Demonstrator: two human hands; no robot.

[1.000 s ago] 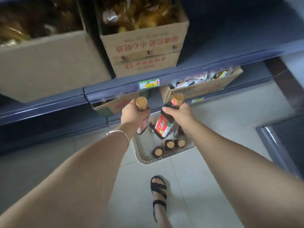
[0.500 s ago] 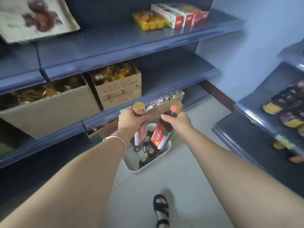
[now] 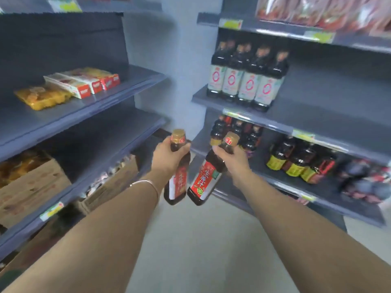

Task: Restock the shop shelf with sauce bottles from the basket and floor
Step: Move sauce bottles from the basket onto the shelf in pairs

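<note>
My left hand [image 3: 167,157] grips the neck of a dark sauce bottle [image 3: 177,185] with a gold cap and red label. In my right hand [image 3: 229,158] hangs a second bottle [image 3: 203,182] of the same kind, held by its neck and tilted, its base touching the first. Both are held in the air in the aisle, in front of the right-hand shelf unit [image 3: 317,193]. That unit carries dark sauce bottles on two levels: a row with white labels [image 3: 246,81] above, and red- and yellow-labelled ones [image 3: 296,163] lower. The basket is out of view.
The left shelf unit [image 3: 88,121] holds red and white boxes [image 3: 84,82], a yellow packet [image 3: 43,97] and cardboard cartons [image 3: 29,187] lower down. A pale wall [image 3: 179,60] closes the aisle end. Pale floor tiles [image 3: 201,240] lie below my arms.
I have lifted both bottles away from the basket on the floor and turned right toward the sauce shelf. The basket and my foot have left the view.
</note>
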